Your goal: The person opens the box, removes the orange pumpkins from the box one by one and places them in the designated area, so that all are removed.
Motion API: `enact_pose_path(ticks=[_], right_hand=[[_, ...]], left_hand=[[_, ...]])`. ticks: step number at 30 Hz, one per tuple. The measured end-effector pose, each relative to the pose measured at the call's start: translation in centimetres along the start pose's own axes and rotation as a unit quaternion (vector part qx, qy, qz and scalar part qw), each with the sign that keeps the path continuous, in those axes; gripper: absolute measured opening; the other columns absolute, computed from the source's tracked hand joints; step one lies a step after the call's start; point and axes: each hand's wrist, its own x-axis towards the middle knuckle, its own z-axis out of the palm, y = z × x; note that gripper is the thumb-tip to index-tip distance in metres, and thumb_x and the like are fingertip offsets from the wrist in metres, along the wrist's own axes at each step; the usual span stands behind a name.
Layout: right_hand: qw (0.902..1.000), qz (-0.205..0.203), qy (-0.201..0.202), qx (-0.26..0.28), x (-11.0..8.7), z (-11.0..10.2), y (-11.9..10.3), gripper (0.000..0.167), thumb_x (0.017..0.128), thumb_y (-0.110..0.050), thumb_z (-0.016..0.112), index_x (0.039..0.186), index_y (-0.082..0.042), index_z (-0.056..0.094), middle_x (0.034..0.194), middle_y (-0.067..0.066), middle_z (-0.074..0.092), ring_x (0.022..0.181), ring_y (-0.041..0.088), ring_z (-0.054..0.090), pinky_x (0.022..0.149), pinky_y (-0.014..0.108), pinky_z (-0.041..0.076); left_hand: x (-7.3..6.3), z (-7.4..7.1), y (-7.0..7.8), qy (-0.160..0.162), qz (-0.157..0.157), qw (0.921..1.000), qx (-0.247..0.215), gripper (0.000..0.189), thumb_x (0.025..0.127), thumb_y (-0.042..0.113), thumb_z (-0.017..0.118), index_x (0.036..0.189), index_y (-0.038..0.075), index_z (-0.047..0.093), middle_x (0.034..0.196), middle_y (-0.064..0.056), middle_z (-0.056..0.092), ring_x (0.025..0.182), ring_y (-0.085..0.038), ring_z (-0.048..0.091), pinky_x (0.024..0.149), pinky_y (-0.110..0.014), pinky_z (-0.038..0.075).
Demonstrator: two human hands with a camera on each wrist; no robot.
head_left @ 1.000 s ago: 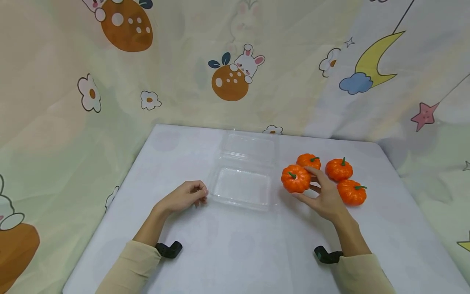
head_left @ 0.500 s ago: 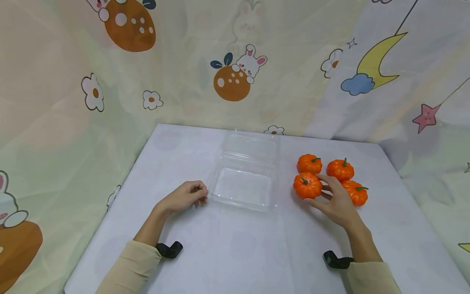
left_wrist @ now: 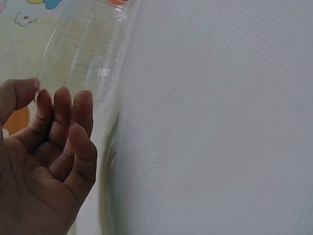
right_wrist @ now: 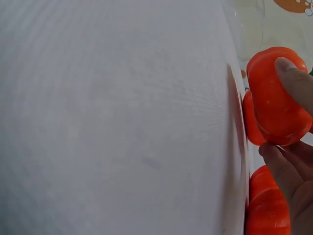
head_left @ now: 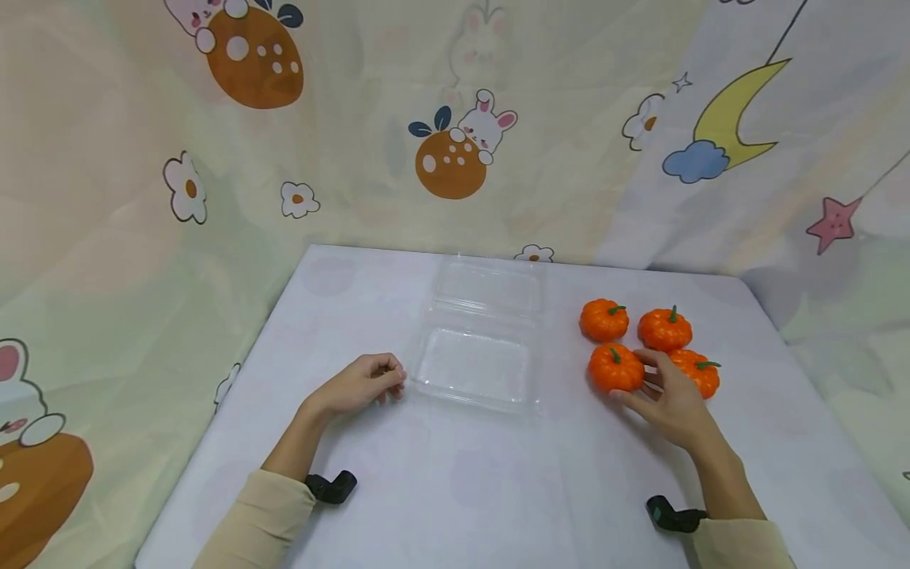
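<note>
Thumb and fingers of my right hand (head_left: 671,403) grip a small orange toy pumpkin (head_left: 615,368) with a green stem, low at the table's right side. In the right wrist view, the thumb presses one side of that pumpkin (right_wrist: 274,98) and fingertips touch the other; whether its base touches the table I cannot tell. Three more pumpkins stand close by: one behind (head_left: 603,320), one at back right (head_left: 664,329), one partly hidden by the hand (head_left: 697,373). My left hand (head_left: 362,385) pinches the near left edge of a clear plastic clamshell box (head_left: 472,401), lid lying open behind.
A white-covered table (head_left: 455,498) carries everything. Behind it hangs a cloth backdrop (head_left: 341,95) printed with bunnies, flowers and a moon. Black wrist cameras, one on the left wrist (head_left: 332,487) and one on the right wrist (head_left: 674,515), stick out over the table.
My right hand has moved right and down with the pumpkin, away from the box and toward the other pumpkins. The left hand has kept its place at the box edge.
</note>
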Motion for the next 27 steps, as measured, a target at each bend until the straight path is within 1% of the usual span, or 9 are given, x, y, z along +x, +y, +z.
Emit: enact_pose_path(ticks=[2,5,11,13,16,19,21,25,27], right_hand=[[0.9999,0.009,-0.004,-0.003,-0.1,-0.1,0.2,0.083,0.086,-0.041,0.084,0.146,-0.004,0.04,0.142,0.026,0.053,0.123,0.048,0.059,0.094,0.053,0.049],[0.9999,0.011,-0.01,-0.008,-0.1,-0.1,0.3,0.083,0.087,-0.042,0.083,0.146,-0.003,0.04,0.139,0.028,0.054,0.122,0.049,0.059,0.095,0.055,0.049],[0.9993,0.012,-0.016,-0.032,-0.1,0.0,0.3,0.081,0.087,-0.044,0.082,0.146,-0.006,0.043,0.139,0.028,0.054,0.12,0.049,0.061,0.095,0.059,0.05],[0.9991,0.013,-0.019,-0.035,-0.1,0.0,0.3,0.081,0.088,-0.044,0.082,0.147,-0.006,0.042,0.14,0.028,0.053,0.121,0.05,0.06,0.096,0.06,0.05],[0.9992,0.008,-0.018,-0.034,-0.1,-0.1,0.3,0.081,0.088,-0.043,0.081,0.148,-0.005,0.042,0.14,0.029,0.053,0.121,0.05,0.06,0.096,0.06,0.05],[0.9993,0.0,-0.018,-0.033,-0.1,-0.2,0.2,0.08,0.088,-0.041,0.082,0.148,-0.005,0.042,0.14,0.029,0.053,0.12,0.05,0.06,0.096,0.059,0.05],[0.9994,-0.002,-0.02,-0.028,-0.1,-0.3,0.1,0.081,0.088,-0.04,0.082,0.148,-0.005,0.042,0.142,0.029,0.053,0.123,0.05,0.059,0.097,0.057,0.049],[0.9993,0.0,-0.03,-0.023,-0.1,-0.6,-0.1,0.088,0.086,-0.042,0.083,0.152,-0.004,0.039,0.149,0.029,0.048,0.131,0.05,0.053,0.099,0.054,0.045],[0.9992,-0.005,-0.033,-0.024,0.0,-0.7,-0.3,0.09,0.086,-0.042,0.083,0.154,-0.003,0.038,0.152,0.028,0.045,0.134,0.05,0.049,0.1,0.053,0.043]], left_hand=[[0.0,0.0,0.0,-0.001,0.001,1.0,0.001,0.026,0.106,0.025,0.058,0.104,0.001,0.065,0.094,-0.013,0.07,0.083,-0.027,0.063,0.071,-0.033,0.052],[0.0,-0.1,-0.1,-0.007,0.001,1.0,-0.003,0.024,0.106,0.025,0.059,0.103,0.002,0.065,0.094,-0.013,0.07,0.084,-0.027,0.064,0.071,-0.032,0.052],[-0.1,-0.1,-0.1,-0.035,0.009,0.9993,-0.012,0.02,0.105,0.023,0.061,0.103,0.003,0.064,0.096,-0.014,0.07,0.088,-0.027,0.067,0.073,-0.034,0.053],[-0.1,-0.1,-0.1,-0.038,0.009,0.9991,-0.013,0.021,0.105,0.024,0.06,0.104,0.003,0.064,0.097,-0.014,0.07,0.09,-0.027,0.067,0.074,-0.034,0.053],[-0.1,-0.2,0.0,-0.04,0.014,0.9991,-0.009,0.022,0.105,0.024,0.06,0.105,0.002,0.064,0.098,-0.016,0.07,0.09,-0.028,0.067,0.075,-0.036,0.054],[-0.1,-0.3,0.1,-0.037,0.011,0.9992,-0.008,0.026,0.106,0.027,0.059,0.106,0.001,0.065,0.098,-0.017,0.07,0.091,-0.029,0.067,0.076,-0.037,0.055],[-0.1,-0.5,0.1,-0.038,0.008,0.9991,-0.017,0.029,0.107,0.029,0.057,0.107,0.0,0.064,0.099,-0.017,0.069,0.093,-0.03,0.067,0.078,-0.037,0.055],[-0.1,-1.2,0.2,-0.03,-0.001,0.9991,-0.031,0.035,0.108,0.032,0.054,0.108,-0.001,0.064,0.102,-0.016,0.068,0.097,-0.029,0.068,0.083,-0.038,0.057],[-0.3,-1.6,0.4,-0.021,-0.005,0.9995,-0.023,0.036,0.109,0.033,0.053,0.109,-0.001,0.064,0.104,-0.016,0.067,0.098,-0.029,0.069,0.084,-0.038,0.057]])
